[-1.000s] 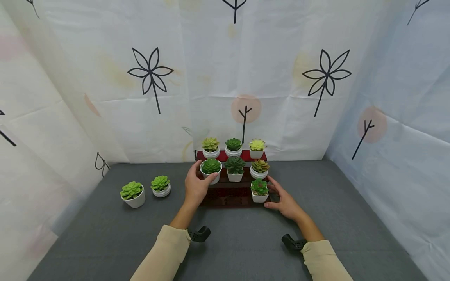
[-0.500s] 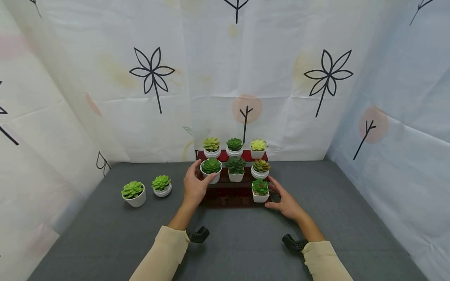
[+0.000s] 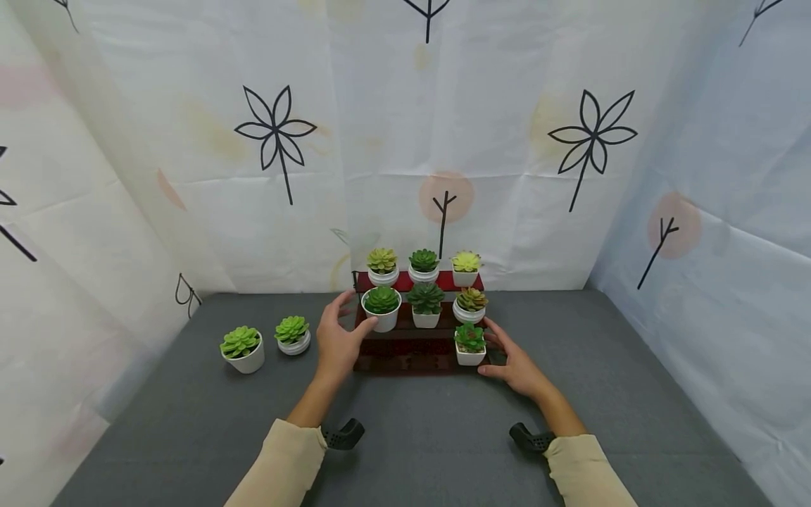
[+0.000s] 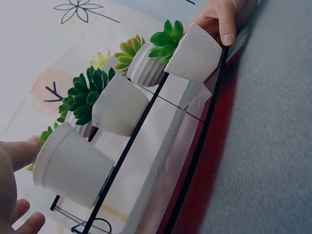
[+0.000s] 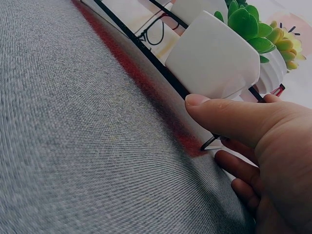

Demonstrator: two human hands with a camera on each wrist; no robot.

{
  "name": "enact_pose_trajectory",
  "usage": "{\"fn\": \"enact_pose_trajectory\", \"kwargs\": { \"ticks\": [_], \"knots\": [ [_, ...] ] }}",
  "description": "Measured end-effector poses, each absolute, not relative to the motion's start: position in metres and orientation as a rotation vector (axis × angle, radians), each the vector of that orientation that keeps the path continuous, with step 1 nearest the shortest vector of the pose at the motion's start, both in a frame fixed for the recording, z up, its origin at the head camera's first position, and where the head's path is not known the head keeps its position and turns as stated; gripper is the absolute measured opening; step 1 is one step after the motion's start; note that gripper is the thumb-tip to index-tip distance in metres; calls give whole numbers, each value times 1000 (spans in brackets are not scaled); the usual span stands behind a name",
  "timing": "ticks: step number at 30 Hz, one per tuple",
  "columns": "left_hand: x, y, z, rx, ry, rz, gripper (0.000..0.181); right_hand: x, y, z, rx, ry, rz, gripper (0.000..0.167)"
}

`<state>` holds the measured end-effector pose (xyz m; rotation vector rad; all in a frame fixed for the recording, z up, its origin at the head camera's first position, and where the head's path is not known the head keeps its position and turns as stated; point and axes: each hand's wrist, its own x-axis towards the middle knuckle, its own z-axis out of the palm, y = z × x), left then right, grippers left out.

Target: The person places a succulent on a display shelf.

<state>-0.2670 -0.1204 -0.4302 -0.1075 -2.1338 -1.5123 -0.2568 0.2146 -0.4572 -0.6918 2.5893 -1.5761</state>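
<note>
My left hand (image 3: 338, 341) is spread beside a round white pot with a dark green succulent (image 3: 382, 301), at the left of the middle tier of a dark red, see-through stepped stand (image 3: 405, 358). In the left wrist view, a gap shows between the fingers and that white pot (image 4: 73, 163). With thumb and fingers about its front corner, my right hand (image 3: 516, 365) holds the stand's right end. Close to that thumb, a square white pot with a green succulent (image 3: 469, 345) sits on the lowest tier. In the right wrist view, the thumb (image 5: 229, 114) touches the black front rail.
Two potted light green succulents, a larger one (image 3: 243, 350) and a smaller one (image 3: 293, 334), stand on the grey table left of the stand. Middle and top tiers carry several other pots, among them a dark green succulent (image 3: 426, 304). A patterned white cloth (image 3: 380, 127) hangs behind.
My left hand has let go of the round white pot and drawn back to the left. That pot stays on the middle tier. The right hand keeps its place.
</note>
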Motion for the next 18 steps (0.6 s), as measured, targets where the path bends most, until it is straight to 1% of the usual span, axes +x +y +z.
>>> {"fn": "enact_pose_trajectory", "kwargs": {
  "ticks": [8,13,18],
  "knots": [
    [-253,-135,-439,-113,-2111,-1502,63,-257,215,-456,-672,2596,-1567,88],
    [-244,-144,-448,-74,-2054,-1507,57,-256,215,-456,-687,2609,-1560,87],
    [-238,-152,-455,-45,-1999,-1446,51,-266,220,-474,-691,2632,-1554,89]
  ]
}}
